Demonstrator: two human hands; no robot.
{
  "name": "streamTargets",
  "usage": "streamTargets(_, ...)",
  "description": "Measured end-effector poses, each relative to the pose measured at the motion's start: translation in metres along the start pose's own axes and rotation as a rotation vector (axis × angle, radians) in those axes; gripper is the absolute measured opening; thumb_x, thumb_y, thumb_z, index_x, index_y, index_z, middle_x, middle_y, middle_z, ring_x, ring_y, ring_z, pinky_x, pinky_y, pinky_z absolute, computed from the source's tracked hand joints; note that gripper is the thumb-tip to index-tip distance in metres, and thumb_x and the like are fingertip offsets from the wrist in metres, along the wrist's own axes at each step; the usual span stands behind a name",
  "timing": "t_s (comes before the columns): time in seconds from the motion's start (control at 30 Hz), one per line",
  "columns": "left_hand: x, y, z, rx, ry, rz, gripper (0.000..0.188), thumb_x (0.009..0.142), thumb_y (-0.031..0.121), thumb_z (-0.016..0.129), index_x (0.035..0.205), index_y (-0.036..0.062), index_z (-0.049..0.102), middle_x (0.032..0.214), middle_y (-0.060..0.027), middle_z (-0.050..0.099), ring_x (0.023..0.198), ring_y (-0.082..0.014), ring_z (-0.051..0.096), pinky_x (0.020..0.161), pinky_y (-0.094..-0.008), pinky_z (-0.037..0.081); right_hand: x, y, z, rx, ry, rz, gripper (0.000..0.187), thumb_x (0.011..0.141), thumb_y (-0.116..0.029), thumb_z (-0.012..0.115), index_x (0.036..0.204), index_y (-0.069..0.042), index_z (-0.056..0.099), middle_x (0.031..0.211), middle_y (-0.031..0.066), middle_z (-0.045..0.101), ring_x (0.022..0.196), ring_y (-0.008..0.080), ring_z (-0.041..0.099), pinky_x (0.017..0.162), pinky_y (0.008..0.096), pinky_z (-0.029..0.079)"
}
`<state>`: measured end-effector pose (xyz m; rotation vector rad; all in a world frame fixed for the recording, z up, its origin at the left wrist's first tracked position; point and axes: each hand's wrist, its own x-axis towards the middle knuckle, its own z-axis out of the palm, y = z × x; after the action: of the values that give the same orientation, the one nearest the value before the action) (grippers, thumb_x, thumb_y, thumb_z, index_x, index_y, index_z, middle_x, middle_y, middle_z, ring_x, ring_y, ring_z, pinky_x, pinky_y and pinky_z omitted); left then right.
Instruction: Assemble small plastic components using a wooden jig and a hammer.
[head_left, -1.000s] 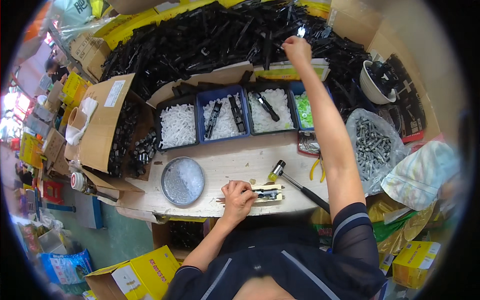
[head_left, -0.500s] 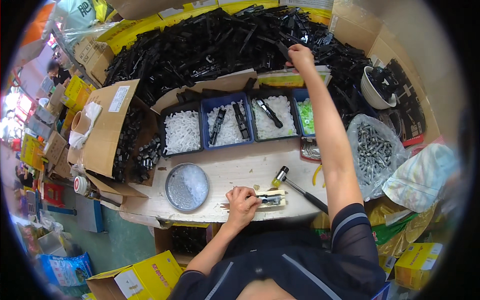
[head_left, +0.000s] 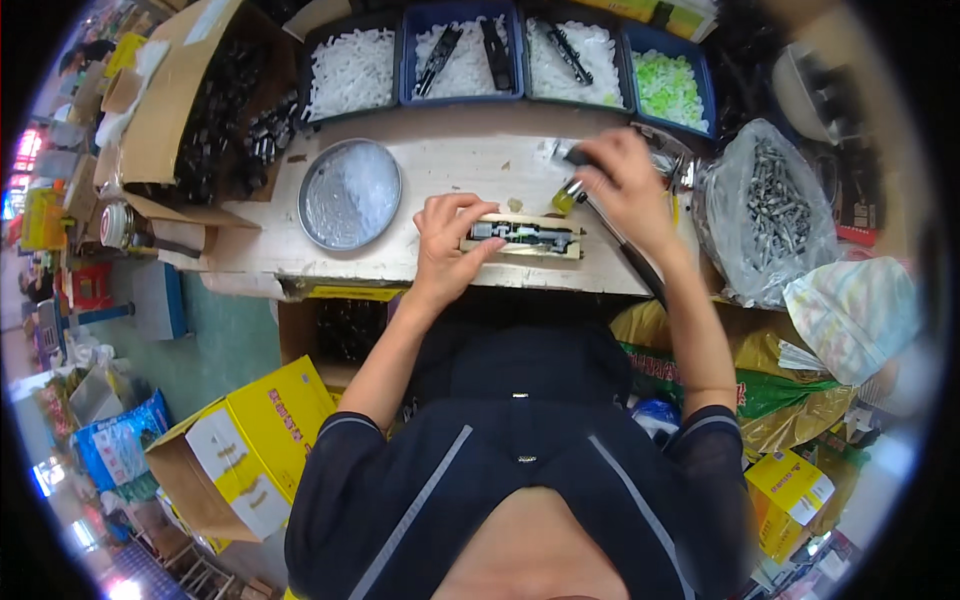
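Moved: right hand point(head_left: 625, 185) is back from the heap of black parts beyond the far edge of the tabletop point(head_left: 460, 165), where it reached half a second ago; it now sits over the tabletop just right of the jig.
Camera: head has tipped down; the far heap has left the view and the lap fills the lower half.
Unmoved: left hand point(head_left: 450, 240) stays on the wooden jig point(head_left: 520, 238) at the near edge of the tabletop, as in both earlier views.
Left grip: fingers curled, thumb and fingertips pressing the jig's left end; it pins the jig, not lifting it.
Right grip: closed round a small dark piece with a pale end; what the piece is I cannot tell.
Work piece: long black part lies along the jig, between the two hands.
Judgement: looks like a fresh piece brought in for fitting to the part in the jig.
Hammer point(head_left: 575, 195): yellow-green head shows just under the right hand; handle runs to the near right corner, mostly hidden by the forearm.
Nearby: round metal dish point(head_left: 350, 193) left of the jig; blue bins point(head_left: 460, 45) along the far edge, cut by the frame.
Hard to read: bag of metal pieces point(head_left: 765, 215) off the right edge, contents blurred; fisheye bends every edge.
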<state>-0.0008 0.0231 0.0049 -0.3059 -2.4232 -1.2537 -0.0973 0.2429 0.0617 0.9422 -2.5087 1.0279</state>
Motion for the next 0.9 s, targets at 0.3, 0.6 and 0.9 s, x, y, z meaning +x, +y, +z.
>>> streamTargets(0.3,-0.017,-0.004,-0.011,-0.02,-0.034,-0.082,0.043,0.067,0.008,0.072,0.108,0.0073,0.06,0.105,-0.0084,0.053,0.097,-0.0202,0.047,0.069,-0.0248,0.051,-0.045,-0.048,0.055,-0.127,-0.193,-0.086,0.031,0.07,-0.015,0.067,0.1,-0.008,0.058,0.091,0.0051,0.05,0.088,0.0226,0.045,0.074,0.0384,0.03)
streamTargets(0.6,-0.009,-0.007,-0.013,0.027,-0.07,-0.013,0.048,0.065,0.011,0.073,0.11,0.008,0.059,0.1,-0.0049,0.061,0.094,-0.0219,0.048,0.084,-0.033,0.039,-0.039,-0.054,0.066,-0.174,-0.24,-0.087,0.035,0.069,-0.015,0.067,0.102,-0.009,0.058,0.094,0.0053,0.051,0.091,0.023,0.046,0.077,0.0387,0.03)
streamTargets(0.9,-0.004,-0.008,-0.019,-0.004,-0.133,-0.056,0.05,0.063,0.011,0.073,0.111,0.0106,0.06,0.091,-0.001,0.063,0.091,-0.0197,0.048,0.084,-0.0329,0.033,-0.037,-0.056,0.064,-0.164,-0.252,-0.095,0.036,0.068,-0.015,0.068,0.102,-0.009,0.057,0.093,0.0046,0.051,0.09,0.0226,0.046,0.077,0.0386,0.03)
